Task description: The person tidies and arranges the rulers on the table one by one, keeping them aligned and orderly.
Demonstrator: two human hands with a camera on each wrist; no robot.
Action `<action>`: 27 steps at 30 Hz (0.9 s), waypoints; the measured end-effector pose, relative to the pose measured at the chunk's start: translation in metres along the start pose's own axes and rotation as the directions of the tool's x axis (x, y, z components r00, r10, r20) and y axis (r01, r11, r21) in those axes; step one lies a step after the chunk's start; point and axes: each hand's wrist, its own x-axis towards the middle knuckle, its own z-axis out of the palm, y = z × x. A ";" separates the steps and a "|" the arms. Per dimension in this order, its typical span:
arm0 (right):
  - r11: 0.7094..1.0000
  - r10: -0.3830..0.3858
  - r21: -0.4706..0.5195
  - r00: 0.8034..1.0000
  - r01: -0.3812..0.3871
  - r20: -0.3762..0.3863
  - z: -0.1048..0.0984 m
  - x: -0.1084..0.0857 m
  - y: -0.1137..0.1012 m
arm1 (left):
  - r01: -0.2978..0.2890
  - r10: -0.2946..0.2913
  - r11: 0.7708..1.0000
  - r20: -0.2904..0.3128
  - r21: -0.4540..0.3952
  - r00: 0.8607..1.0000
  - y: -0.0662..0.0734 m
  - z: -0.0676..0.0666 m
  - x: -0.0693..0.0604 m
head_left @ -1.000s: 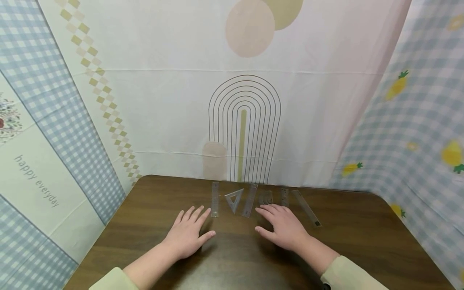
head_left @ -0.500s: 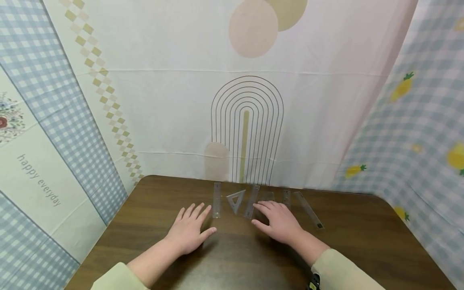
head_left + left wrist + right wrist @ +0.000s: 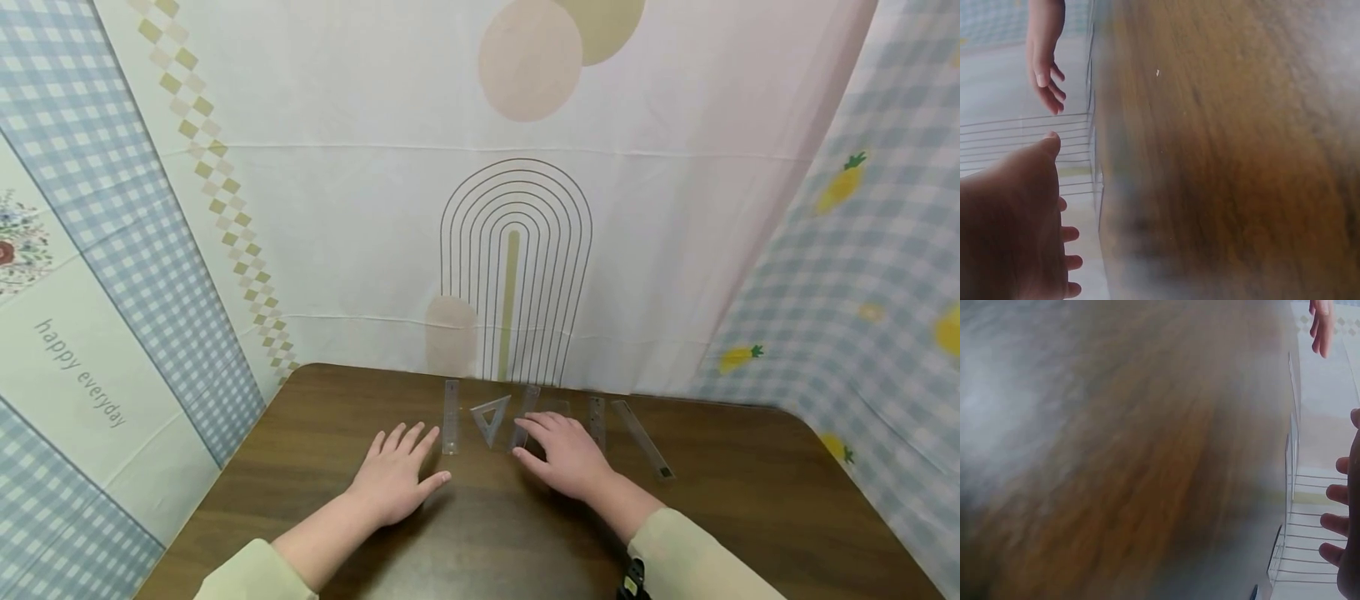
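Note:
My left hand (image 3: 397,477) hovers over the brown table with straight, spread fingers, its fingertips just left of a clear ruler (image 3: 450,417). To the right of that ruler lies a clear triangular set square (image 3: 481,421). My right hand (image 3: 564,454) is held above the table, fingers slightly bent and holding nothing. Beneath or behind its fingertips a second clear ruler (image 3: 532,397) is partly covered. A faint clear piece (image 3: 557,407) behind the knuckles is mostly hidden. In the left wrist view, the right hand (image 3: 1045,47) appears apart from the tabletop.
Right of my right hand lie a short clear ruler (image 3: 597,417) and a slanted longer clear ruler (image 3: 643,440) with a dark end. The table (image 3: 480,542) meets a patterned cloth (image 3: 360,233) at its back edge. Checked cloths hang on both sides.
My right hand has moved left, from near the short ruler toward the second ruler, and now covers part of it. The left hand stays nearly still. The view has shifted slightly.

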 end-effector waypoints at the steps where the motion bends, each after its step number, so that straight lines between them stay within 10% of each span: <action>1: 1.000 -0.002 0.002 1.000 0.002 0.001 0.001 0.001 -0.001 | 0.006 -0.006 1.000 0.007 0.004 1.000 0.000 0.000 0.000; 27: 0.998 0.056 -0.012 0.996 -0.055 0.070 0.014 0.054 -0.021 | 0.081 -0.086 0.996 0.120 0.048 0.989 -0.008 0.009 0.025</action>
